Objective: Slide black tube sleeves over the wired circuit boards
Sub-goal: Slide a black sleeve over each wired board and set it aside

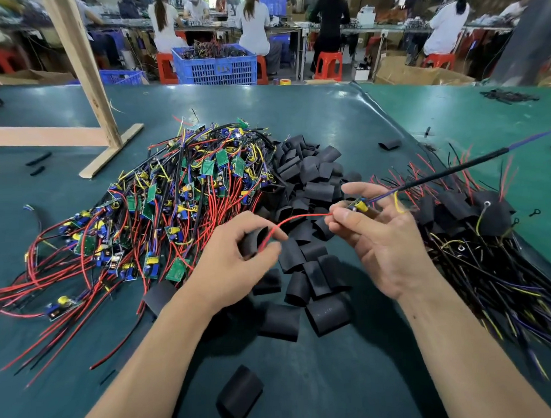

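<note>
My left hand [238, 258] grips a black tube sleeve [252, 241] above the table, and a red wire [297, 221] runs into the sleeve's mouth. My right hand [376, 233] pinches a small wired circuit board [361, 205] with a yellow part on it. The red wire leads from this board to the sleeve. The board's black cable [449, 172] stretches off to the upper right. A pile of loose black sleeves [307, 182] lies between and beyond my hands.
A tangled heap of green wired boards [173, 207] with red wires covers the left of the green table [343, 117]. Sleeved boards with cables [477, 231] lie at the right. A wooden frame [82, 75] stands at the back left. One stray sleeve [239, 395] lies near me.
</note>
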{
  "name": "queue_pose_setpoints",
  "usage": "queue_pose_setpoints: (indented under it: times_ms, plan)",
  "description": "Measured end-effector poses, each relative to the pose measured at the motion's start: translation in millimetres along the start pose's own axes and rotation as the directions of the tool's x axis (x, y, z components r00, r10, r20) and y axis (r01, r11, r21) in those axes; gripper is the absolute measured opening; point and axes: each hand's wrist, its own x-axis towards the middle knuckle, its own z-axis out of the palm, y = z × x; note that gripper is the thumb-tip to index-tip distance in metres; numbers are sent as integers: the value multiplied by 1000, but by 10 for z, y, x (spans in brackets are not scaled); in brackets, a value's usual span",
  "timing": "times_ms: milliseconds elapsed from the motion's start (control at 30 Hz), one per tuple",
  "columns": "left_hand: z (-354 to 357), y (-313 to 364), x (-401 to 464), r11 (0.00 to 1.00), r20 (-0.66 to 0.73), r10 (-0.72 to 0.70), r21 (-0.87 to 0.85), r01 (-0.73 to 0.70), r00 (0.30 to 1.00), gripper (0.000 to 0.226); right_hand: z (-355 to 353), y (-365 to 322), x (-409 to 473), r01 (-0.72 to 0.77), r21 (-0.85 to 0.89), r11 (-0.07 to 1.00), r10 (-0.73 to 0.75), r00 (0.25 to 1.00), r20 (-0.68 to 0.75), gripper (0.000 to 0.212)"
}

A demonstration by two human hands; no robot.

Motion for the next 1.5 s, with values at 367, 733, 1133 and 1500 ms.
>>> queue_pose_setpoints:
  times_ms: [367, 733, 1133, 1500]
  plan:
    - [120, 24, 45, 936, -211, -33, -348, -44, 977, 18, 182, 184, -78, -141, -32, 990, 143, 987, 72, 28]
    - [184, 13, 92, 763, -271, -318, -642, 76, 909, 16, 187, 106, -106, -35, 200, 979, 8, 991, 131, 49]
    - [262, 36, 55, 889, -239, -159, -456, 34, 958, 9, 213, 124, -145, 48, -70, 996, -42, 996, 83, 13]
    - [191, 21, 51, 949, -377, -36, -303, -87, 926, 25, 114, 41, -62, 75, -96, 993, -79, 996, -39, 14]
